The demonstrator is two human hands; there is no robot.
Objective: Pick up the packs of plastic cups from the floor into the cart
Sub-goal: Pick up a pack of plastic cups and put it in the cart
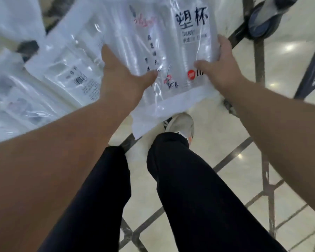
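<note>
I hold a clear pack of plastic cups with black and red printing in front of me, above the floor. My left hand grips its left edge with the thumb on top. On its lower right corner my right hand is clamped. Several more packs of plastic cups lie heaped to the left, one showing a barcode label. Dark cart frame bars and a wheel show at the upper right, beside the held pack.
Pale glossy floor tiles with dark joint lines stretch below. My legs in black trousers and a light shoe stand under the pack. Another cart bar slants at the right edge.
</note>
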